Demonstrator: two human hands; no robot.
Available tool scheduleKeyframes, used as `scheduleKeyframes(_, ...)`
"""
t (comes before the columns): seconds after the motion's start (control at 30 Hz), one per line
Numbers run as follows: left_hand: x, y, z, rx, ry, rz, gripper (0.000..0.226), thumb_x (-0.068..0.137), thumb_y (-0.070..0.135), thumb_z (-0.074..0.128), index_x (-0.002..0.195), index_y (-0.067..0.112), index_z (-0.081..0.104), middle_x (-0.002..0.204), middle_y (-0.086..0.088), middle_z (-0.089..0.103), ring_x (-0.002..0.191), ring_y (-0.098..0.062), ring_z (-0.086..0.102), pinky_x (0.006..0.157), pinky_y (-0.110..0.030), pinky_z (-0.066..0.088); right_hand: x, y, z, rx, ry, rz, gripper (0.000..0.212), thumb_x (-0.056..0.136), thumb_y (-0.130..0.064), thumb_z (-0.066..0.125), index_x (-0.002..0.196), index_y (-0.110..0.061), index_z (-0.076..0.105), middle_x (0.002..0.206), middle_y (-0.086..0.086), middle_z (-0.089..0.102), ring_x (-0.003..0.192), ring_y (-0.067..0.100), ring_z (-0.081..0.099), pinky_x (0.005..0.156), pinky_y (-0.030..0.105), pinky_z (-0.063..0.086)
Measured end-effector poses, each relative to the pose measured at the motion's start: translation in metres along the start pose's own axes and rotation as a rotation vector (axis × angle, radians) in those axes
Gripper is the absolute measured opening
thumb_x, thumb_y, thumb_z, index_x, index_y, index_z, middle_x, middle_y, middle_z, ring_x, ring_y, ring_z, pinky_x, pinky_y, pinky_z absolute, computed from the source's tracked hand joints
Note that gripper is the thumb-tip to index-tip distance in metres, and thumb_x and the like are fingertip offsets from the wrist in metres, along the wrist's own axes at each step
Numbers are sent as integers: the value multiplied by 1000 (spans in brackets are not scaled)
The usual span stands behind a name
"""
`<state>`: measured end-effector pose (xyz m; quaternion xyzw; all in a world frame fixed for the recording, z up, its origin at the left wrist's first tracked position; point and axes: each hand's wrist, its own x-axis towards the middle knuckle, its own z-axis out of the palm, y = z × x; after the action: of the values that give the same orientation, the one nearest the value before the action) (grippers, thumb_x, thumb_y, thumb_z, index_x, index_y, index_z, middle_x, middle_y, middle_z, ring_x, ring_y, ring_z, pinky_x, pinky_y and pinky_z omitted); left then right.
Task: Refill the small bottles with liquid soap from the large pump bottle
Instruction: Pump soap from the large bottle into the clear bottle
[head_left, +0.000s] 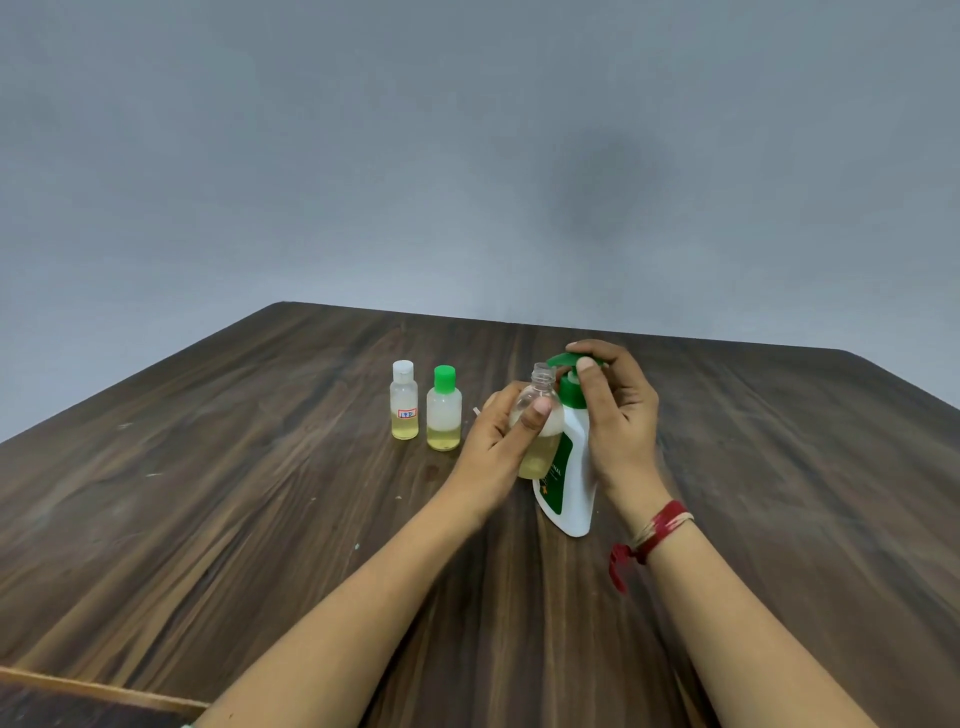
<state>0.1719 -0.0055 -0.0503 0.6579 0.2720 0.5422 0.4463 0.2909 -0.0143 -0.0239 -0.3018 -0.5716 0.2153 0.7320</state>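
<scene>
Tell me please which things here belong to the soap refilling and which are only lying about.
Job: pump bottle, open bottle, white-capped bottle, green-capped bottle, left hand, right hand.

Lying about: small white thing behind the left hand; table.

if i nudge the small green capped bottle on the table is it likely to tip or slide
The green-capped bottle would probably tip rather than slide: it stands tall and narrow on the wooden table. The yellowish liquid fills only its lower part, so it is likely light, though the low weight may steady it slightly. Its clear plastic wall looks smooth, possibly slippery if soapy.
</scene>
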Motion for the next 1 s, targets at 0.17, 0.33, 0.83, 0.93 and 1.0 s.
scheduleKeyframes(0.17, 0, 0, 0, -8, -2, -3, 63, 73, 79, 53, 105, 25, 63, 107, -10, 64, 111, -30, 55, 94, -40, 45, -2, 1, -1, 8, -2, 13, 17, 98, -9, 52, 105, -18, 64, 97, -10, 69, 89, 9, 67, 75, 19, 53)
scheduleKeyframes(0.33, 1, -1, 0, -2, -1, 5, 57, 73, 79, 53, 102, 31, 64, 109, -10, 63, 114, -32, 53, 99, -49, 43, -2, 0, -1, 3, 9, 6, 15, 96, -13, 53, 106, -15, 64, 99, -6, 69, 89, 9, 67, 75, 19, 53)
scheduleKeyframes(0.83, -1, 1, -1, -31, -23, 0, 62, 72, 79, 55, 105, 27, 63, 105, -6, 65, 105, -22, 59, 91, -36, 47, -3, 0, -1, 12, -6, 26, 14, 97, -11, 53, 106, -14, 64, 94, -14, 69, 88, 8, 66, 74, 18, 52)
scheduleKeyframes(0.93, -1, 0, -1, -31, -23, -1, 63, 72, 79, 54, 106, 26, 63, 108, -8, 64, 109, -26, 57, 93, -38, 47, -3, -2, -1, 25, -5, 22, 15, 96, -13, 53, 106, -16, 64, 97, -8, 69, 89, 8, 67, 74, 19, 53)
scheduleKeyframes(1.0, -1, 1, -1, -25, -24, 3, 63, 72, 79, 54, 106, 27, 63, 106, -5, 64, 107, -22, 58, 89, -31, 48, -1, -2, -1, 28, 0, 25, 15, 93, -16, 54, 104, -17, 65, 96, -7, 70, 88, 10, 67, 74, 19, 53)
